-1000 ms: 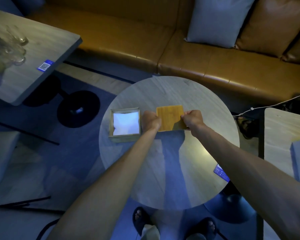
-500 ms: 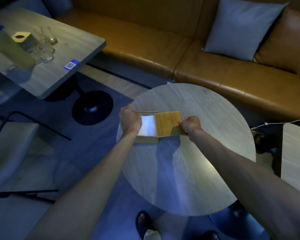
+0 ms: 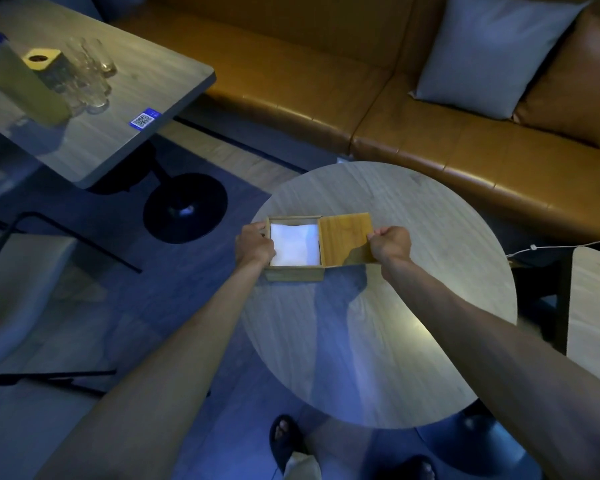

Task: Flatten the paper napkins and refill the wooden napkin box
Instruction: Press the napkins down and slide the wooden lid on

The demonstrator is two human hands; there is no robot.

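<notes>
A square wooden napkin box (image 3: pixel 293 274) sits at the left side of a round wooden table (image 3: pixel 395 334). White paper napkins (image 3: pixel 293 242) lie flat inside it. My left hand (image 3: pixel 254 244) grips the box's left wall. A flat wooden lid (image 3: pixel 343 235) lies level with the box's top, its left edge at the box's right rim. My right hand (image 3: pixel 390 242) pinches the lid's right edge.
A brown leather sofa (image 3: pixel 378 98) with a grey cushion (image 3: pixel 489 53) runs behind the table. A rectangular table (image 3: pixel 118 133) at the left holds several glasses (image 3: pixel 87 74) and a yellow box (image 3: pixel 42 60). Another table's edge (image 3: pixel 593 306) is at the right. My sandalled feet show below.
My left hand let go of the lid and took the box's left wall. My right hand brought the lid left, up against the box. The camera view shifted leftwards.
</notes>
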